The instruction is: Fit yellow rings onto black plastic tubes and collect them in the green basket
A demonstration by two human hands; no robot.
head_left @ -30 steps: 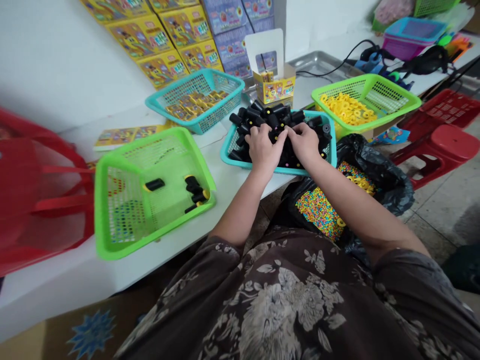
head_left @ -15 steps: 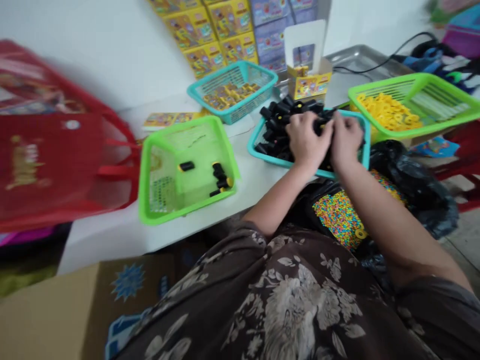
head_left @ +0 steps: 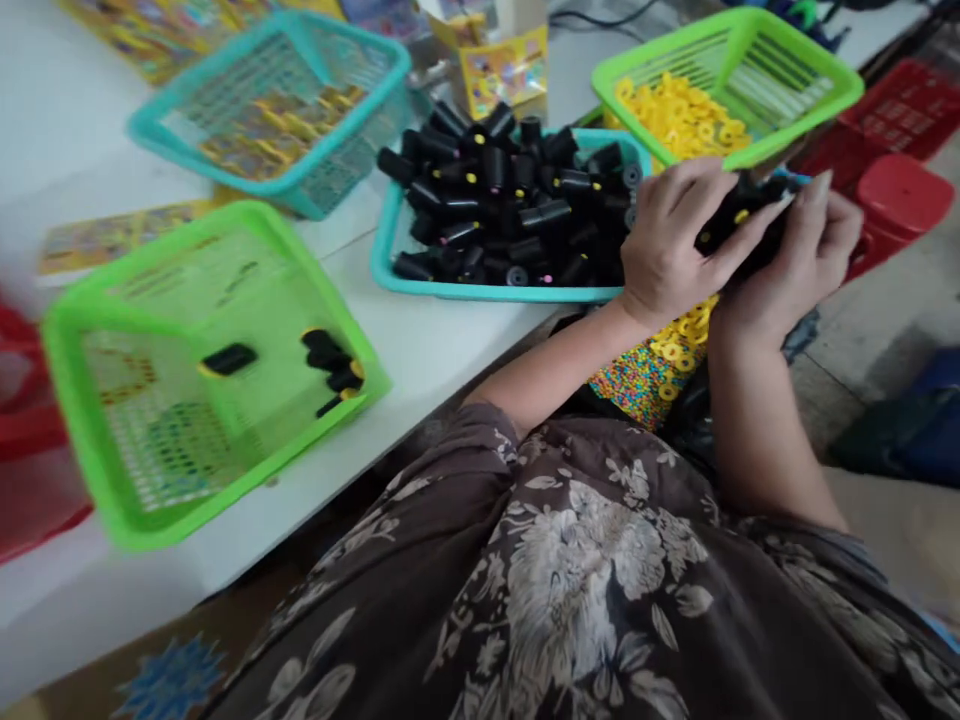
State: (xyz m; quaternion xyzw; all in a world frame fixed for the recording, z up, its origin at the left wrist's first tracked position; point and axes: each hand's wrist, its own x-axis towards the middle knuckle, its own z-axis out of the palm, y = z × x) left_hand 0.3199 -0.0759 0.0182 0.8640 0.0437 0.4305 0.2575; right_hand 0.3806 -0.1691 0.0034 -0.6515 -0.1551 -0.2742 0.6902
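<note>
My left hand and my right hand are together at the right, fingers curled around black pieces with small yellow dots. Just left of them, a teal basket is heaped with black cylinders. Below the hands, yellow rings lie on many-coloured beads. A green basket at the left holds several black cylinders with yellow ends.
Another green basket with yellow rings stands at the upper right. A second teal basket holds yellow packets. Behind is an open yellow box. A red stool is at the right.
Both hands have moved from over the teal basket to its right, above the beads and rings, with black pieces between them. The camera view has shifted, and yellow rings now show on the beads.
</note>
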